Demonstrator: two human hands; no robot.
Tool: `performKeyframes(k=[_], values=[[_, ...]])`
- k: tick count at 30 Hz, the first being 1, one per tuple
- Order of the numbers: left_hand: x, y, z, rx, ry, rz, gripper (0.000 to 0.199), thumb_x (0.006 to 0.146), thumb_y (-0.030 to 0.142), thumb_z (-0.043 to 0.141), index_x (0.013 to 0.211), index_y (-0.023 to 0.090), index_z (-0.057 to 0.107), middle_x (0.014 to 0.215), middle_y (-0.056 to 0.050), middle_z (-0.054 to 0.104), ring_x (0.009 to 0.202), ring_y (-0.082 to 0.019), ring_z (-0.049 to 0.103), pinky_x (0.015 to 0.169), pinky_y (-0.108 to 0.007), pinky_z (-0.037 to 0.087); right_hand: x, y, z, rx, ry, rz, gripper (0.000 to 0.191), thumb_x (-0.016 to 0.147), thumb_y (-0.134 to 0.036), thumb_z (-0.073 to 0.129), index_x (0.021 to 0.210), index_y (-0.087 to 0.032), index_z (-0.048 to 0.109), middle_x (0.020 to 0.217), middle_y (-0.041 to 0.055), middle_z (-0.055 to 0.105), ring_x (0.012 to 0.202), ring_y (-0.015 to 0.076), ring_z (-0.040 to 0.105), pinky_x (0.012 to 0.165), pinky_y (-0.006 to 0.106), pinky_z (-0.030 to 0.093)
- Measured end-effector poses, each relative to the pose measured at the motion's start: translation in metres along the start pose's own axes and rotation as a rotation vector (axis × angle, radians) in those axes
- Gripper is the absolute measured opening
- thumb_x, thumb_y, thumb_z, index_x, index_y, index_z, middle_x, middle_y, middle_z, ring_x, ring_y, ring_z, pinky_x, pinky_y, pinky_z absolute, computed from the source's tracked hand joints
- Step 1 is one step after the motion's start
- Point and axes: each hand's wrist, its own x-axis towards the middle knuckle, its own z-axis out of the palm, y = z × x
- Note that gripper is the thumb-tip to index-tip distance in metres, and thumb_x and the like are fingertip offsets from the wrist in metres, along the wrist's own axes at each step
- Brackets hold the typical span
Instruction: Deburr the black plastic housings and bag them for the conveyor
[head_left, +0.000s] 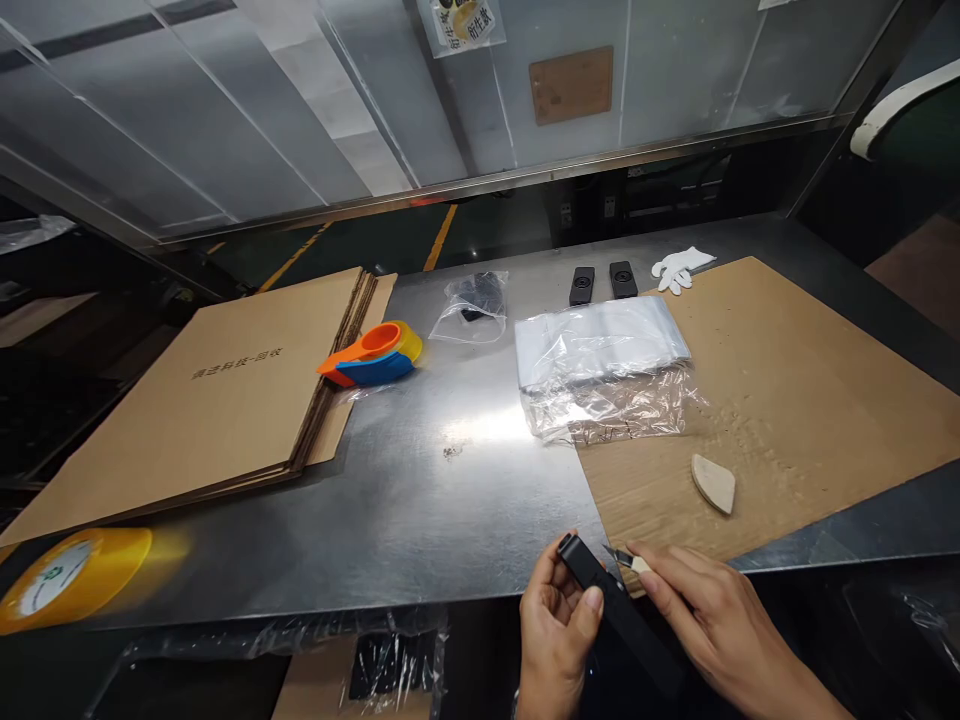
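Note:
At the table's near edge, my left hand (553, 632) is wrapped round a long black plastic part (631, 628), its thumb pressed on the top face. The part slants, its far end up and to the left; its lower end fades into the dark below. My right hand (724, 615) pinches a craft knife (639, 564) with a pale handle. The blade points left, close to the part's side; whether it touches, I cannot tell. A tan, wedge-shaped piece (713, 484) lies on a cardboard sheet (810, 400) just beyond my right hand.
Clear plastic bags (604, 345) lie mid-table, with two black parts (582, 286) and a white glove (682, 268) behind. Left are stacked flat cartons (247, 370), an orange-and-blue tape dispenser (375, 355) and a yellow tape roll (75, 580). A bagged black item (480, 298) sits near the dispenser.

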Motion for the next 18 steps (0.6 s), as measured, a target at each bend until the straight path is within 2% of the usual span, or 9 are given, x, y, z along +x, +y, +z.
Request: performKeyframes(k=[8, 18], values=[[-0.0004, -0.0029, -0.0027, 0.005, -0.042, -0.011, 0.056, 0.058, 0.035, 0.076, 0.106, 0.014, 0.056, 0.090, -0.009, 0.066, 0.085, -0.023, 0.062, 0.073, -0.028, 0.049, -0.0020, -0.0068, -0.0015, -0.084, 0.023, -0.098, 0.033, 0.094, -0.028, 0.037, 0.121, -0.025, 0.053, 0.086, 0.0049, 0.065, 0.081, 0.0189, 0.062, 0.071, 0.029, 0.050], [-0.0014, -0.0041, -0.0031, 0.009, -0.060, -0.019, 0.058, 0.058, 0.036, 0.076, 0.107, 0.013, 0.055, 0.092, -0.010, 0.066, 0.086, -0.024, 0.062, 0.075, -0.030, 0.049, -0.0020, -0.0072, -0.0002, -0.134, 0.054, -0.131, 0.033, 0.094, -0.028, 0.035, 0.120, -0.023, 0.055, 0.083, 0.0054, 0.066, 0.076, 0.0181, 0.063, 0.066, 0.028, 0.050]])
